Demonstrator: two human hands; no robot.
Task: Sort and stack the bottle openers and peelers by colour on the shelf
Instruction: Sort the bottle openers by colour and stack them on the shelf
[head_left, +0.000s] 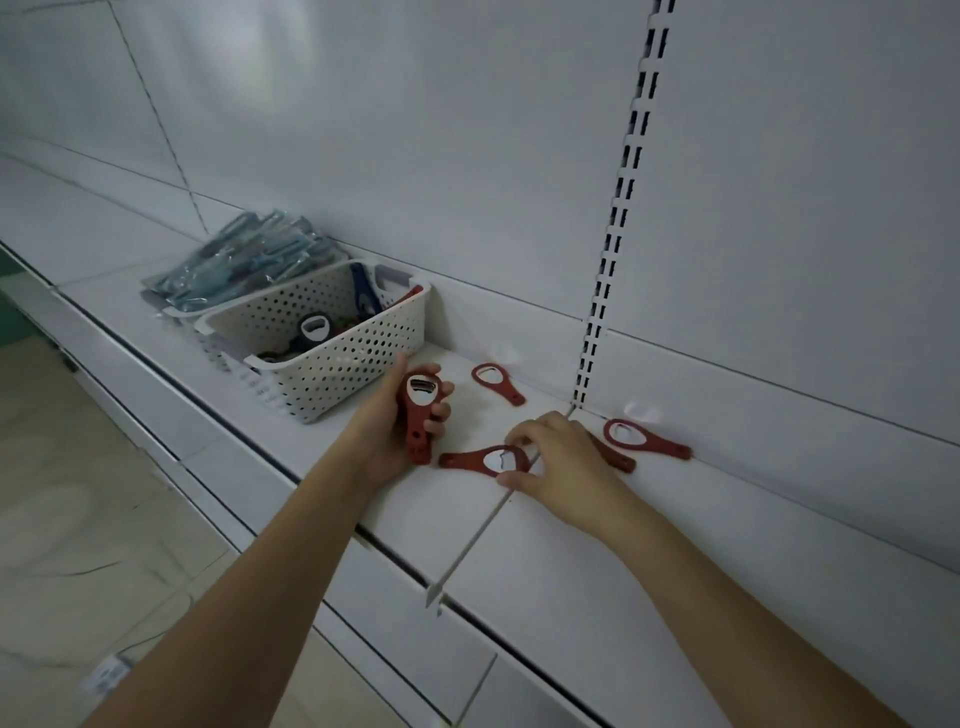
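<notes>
Left hand (395, 431): fingers curled round a small stack of red bottle openers (420, 415), held upright just above the shelf (545, 545), heads uppermost. How many are in the stack cannot be told.

Right hand (550, 457): fingertips pinching the head end of a loose red opener (485, 461) that lies flat on the shelf, handle pointing toward the left hand. The grip looks light, at the rim only.

Beyond the hands: a further red opener (497, 383) lies nearer the back panel, another (647, 440) lies to the right against the back edge, and a fourth handle (615, 457) shows partly under the right hand. A white perforated basket (332, 358) stands to the left, holding dark and blue openers; behind it, a second basket carries bagged blue-grey peelers (244, 260).

Assessment: the red-colour gathering step is in hand, well short of complete. The next move appears to call for lifting the pinched opener and laying it onto the left hand's stack, heads aligned, then collecting the three remaining.
</notes>
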